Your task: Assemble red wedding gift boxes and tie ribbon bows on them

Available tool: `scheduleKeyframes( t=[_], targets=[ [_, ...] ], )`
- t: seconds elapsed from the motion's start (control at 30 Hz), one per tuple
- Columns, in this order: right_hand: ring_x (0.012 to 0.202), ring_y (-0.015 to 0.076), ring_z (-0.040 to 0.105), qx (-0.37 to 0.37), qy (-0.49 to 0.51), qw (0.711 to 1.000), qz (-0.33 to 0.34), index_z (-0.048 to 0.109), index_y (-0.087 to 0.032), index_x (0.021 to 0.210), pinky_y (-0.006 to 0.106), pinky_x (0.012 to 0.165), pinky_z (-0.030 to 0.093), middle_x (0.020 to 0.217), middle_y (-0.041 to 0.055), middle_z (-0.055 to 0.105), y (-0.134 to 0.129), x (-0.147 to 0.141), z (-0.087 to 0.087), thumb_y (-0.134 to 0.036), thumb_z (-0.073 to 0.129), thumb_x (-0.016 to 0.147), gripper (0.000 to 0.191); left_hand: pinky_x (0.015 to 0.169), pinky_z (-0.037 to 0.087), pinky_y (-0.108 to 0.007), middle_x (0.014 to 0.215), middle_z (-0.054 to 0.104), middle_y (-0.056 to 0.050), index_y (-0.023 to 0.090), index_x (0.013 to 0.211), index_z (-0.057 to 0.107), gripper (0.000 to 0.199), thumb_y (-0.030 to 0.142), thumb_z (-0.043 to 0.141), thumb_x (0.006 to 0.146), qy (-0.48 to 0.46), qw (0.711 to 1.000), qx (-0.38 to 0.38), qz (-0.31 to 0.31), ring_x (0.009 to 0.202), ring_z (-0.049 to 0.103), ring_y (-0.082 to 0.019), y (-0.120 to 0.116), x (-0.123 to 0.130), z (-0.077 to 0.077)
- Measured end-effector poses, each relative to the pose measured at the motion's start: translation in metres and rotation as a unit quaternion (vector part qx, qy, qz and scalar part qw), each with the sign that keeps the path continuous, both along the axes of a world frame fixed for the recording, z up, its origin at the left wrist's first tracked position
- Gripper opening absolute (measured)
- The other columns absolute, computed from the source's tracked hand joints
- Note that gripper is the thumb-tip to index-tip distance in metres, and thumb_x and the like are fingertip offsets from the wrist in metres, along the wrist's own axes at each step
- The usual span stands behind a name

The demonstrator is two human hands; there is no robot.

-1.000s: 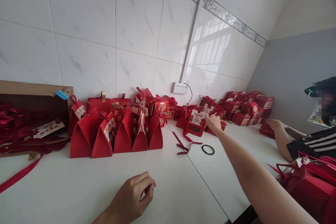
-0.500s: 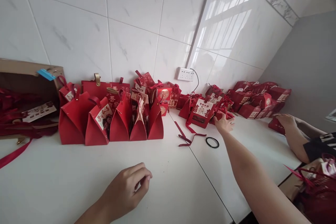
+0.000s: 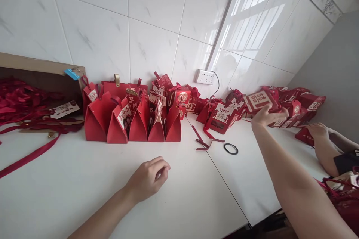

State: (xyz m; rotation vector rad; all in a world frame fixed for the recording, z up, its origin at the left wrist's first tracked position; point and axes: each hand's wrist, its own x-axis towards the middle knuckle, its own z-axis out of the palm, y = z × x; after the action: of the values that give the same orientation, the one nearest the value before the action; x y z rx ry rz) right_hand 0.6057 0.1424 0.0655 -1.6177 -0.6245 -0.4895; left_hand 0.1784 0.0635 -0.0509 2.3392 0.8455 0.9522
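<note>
Since the earlier frame, my right hand [image 3: 268,116] has moved rightward and up from beside the windowed box, and a red box [image 3: 260,101] now shows raised in it; my left hand [image 3: 150,177] has kept its curled pose.

At the far left, a carton [image 3: 33,61] holds a heap of red ribbon [image 3: 25,95], with a blue clip [image 3: 72,74] on its rim. A printed card [image 3: 65,109] lies at its opening, and a long ribbon [image 3: 30,157] trails over the white table [image 3: 84,179].

Next come five red peaked bags [image 3: 139,123], upright in a front row, with more red packages behind them. In front of that row, my left hand is near the table surface with its fingers curled in, showing nothing in them; I cannot tell whether thumb and fingertips touch.

To the right, below the wall socket [image 3: 204,77], the windowed box [image 3: 220,119] leans by other red packages. Thin red straps [image 3: 206,143] and a black ring [image 3: 231,154] lie in front of it.

Further right, my right hand grips the red box from beneath, fingers partly spread. I have it tilted, its pale label facing me, in front of piled red boxes [image 3: 307,102]. Beyond, another person's hand [image 3: 318,131] touches a dark red piece [image 3: 304,137]. Red bags [image 3: 346,201] fill the lower right corner.
</note>
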Motion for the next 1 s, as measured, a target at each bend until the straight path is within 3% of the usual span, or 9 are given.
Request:
scheduleKeyframes(
  t=[0.13, 0.3, 0.37, 0.43, 0.5, 0.57, 0.67, 0.77, 1.0],
  targets=[
    [0.118, 0.0213, 0.046, 0.102, -0.020, 0.994, 0.024, 0.035, -0.016, 0.122, 0.042, 0.097, 0.042, 0.118, 0.0166, 0.042, 0.006, -0.073, 0.021, -0.023, -0.005, 0.093, 0.050, 0.050, 0.041, -0.020, 0.076, 0.057, 0.001, 0.021, 0.102, 0.054, 0.023, 0.031, 0.043, 0.084, -0.085, 0.992, -0.077, 0.051, 0.054, 0.050, -0.008, 0.003, -0.001, 0.002],
    [0.124, 0.0283, 0.042, 0.149, -0.117, 0.940, 0.284, 0.032, -0.022, 0.124, 0.048, 0.095, 0.045, 0.125, 0.0160, 0.037, -0.024, -0.212, -0.034, -0.049, 0.008, 0.090, 0.050, 0.055, 0.044, -0.024, 0.084, 0.055, 0.000, 0.019, 0.109, 0.046, 0.038, 0.042, 0.046, 0.079, -0.316, 0.918, -0.159, 0.177, 0.054, 0.050, -0.009, 0.018, -0.013, 0.007],
    [0.127, 0.0325, 0.037, 0.118, -0.230, 0.872, 0.417, 0.029, -0.023, 0.123, 0.052, 0.098, 0.041, 0.128, 0.0166, 0.034, -0.041, -0.250, -0.065, -0.067, 0.019, 0.082, 0.061, 0.056, 0.044, -0.025, 0.082, 0.055, -0.001, 0.017, 0.105, 0.048, 0.038, 0.044, 0.044, 0.078, -0.421, 0.855, -0.193, 0.235, 0.057, 0.052, -0.010, 0.026, -0.022, 0.012],
    [0.124, 0.0333, 0.039, 0.067, -0.321, 0.758, 0.563, 0.028, -0.022, 0.122, 0.053, 0.096, 0.041, 0.124, 0.0171, 0.036, -0.053, -0.272, -0.090, -0.070, 0.027, 0.078, 0.065, 0.057, 0.044, -0.025, 0.085, 0.057, -0.003, 0.017, 0.103, 0.050, 0.039, 0.047, 0.040, 0.079, -0.492, 0.798, -0.240, 0.253, 0.064, 0.055, -0.012, 0.030, -0.029, 0.017],
    [0.122, 0.0327, 0.040, 0.009, -0.365, 0.662, 0.654, 0.028, -0.020, 0.123, 0.053, 0.094, 0.042, 0.121, 0.0172, 0.037, -0.059, -0.280, -0.105, -0.064, 0.034, 0.080, 0.062, 0.058, 0.045, -0.026, 0.088, 0.060, -0.004, 0.017, 0.101, 0.054, 0.043, 0.052, 0.040, 0.079, -0.510, 0.774, -0.288, 0.240, 0.070, 0.058, -0.015, 0.030, -0.034, 0.023],
    [0.126, 0.0332, 0.035, -0.027, -0.363, 0.631, 0.685, 0.027, -0.018, 0.126, 0.053, 0.096, 0.041, 0.123, 0.0180, 0.035, -0.061, -0.281, -0.111, -0.057, 0.041, 0.081, 0.061, 0.060, 0.046, -0.028, 0.085, 0.062, -0.005, 0.017, 0.100, 0.058, 0.050, 0.059, 0.043, 0.077, -0.481, 0.781, -0.341, 0.206, 0.073, 0.060, -0.019, 0.026, -0.034, 0.026],
    [0.130, 0.0342, 0.029, -0.022, -0.336, 0.642, 0.689, 0.021, -0.018, 0.131, 0.054, 0.099, 0.037, 0.129, 0.0189, 0.030, -0.061, -0.276, -0.109, -0.048, 0.050, 0.077, 0.068, 0.064, 0.049, -0.032, 0.080, 0.064, -0.005, 0.018, 0.098, 0.058, 0.054, 0.065, 0.046, 0.074, -0.443, 0.789, -0.398, 0.149, 0.075, 0.063, -0.022, 0.020, -0.031, 0.027],
    [0.131, 0.0350, 0.028, -0.007, -0.355, 0.643, 0.678, 0.017, -0.021, 0.134, 0.056, 0.100, 0.036, 0.133, 0.0183, 0.026, -0.061, -0.270, -0.102, -0.036, 0.058, 0.069, 0.078, 0.070, 0.051, -0.031, 0.086, 0.066, -0.005, 0.018, 0.097, 0.056, 0.053, 0.065, 0.044, 0.076, -0.462, 0.804, -0.360, 0.102, 0.082, 0.064, -0.021, 0.019, -0.030, 0.026],
    [0.138, 0.0326, 0.021, -0.083, -0.301, 0.631, 0.710, 0.014, -0.024, 0.138, 0.052, 0.104, 0.035, 0.145, 0.0183, 0.017, -0.064, -0.261, -0.094, -0.029, 0.064, 0.070, 0.084, 0.092, 0.044, -0.035, 0.112, 0.061, -0.009, 0.019, 0.116, 0.044, 0.061, 0.058, 0.058, 0.072, -0.242, 0.957, -0.145, 0.068, 0.104, 0.058, -0.024, 0.023, -0.046, 0.022]
  ],
)
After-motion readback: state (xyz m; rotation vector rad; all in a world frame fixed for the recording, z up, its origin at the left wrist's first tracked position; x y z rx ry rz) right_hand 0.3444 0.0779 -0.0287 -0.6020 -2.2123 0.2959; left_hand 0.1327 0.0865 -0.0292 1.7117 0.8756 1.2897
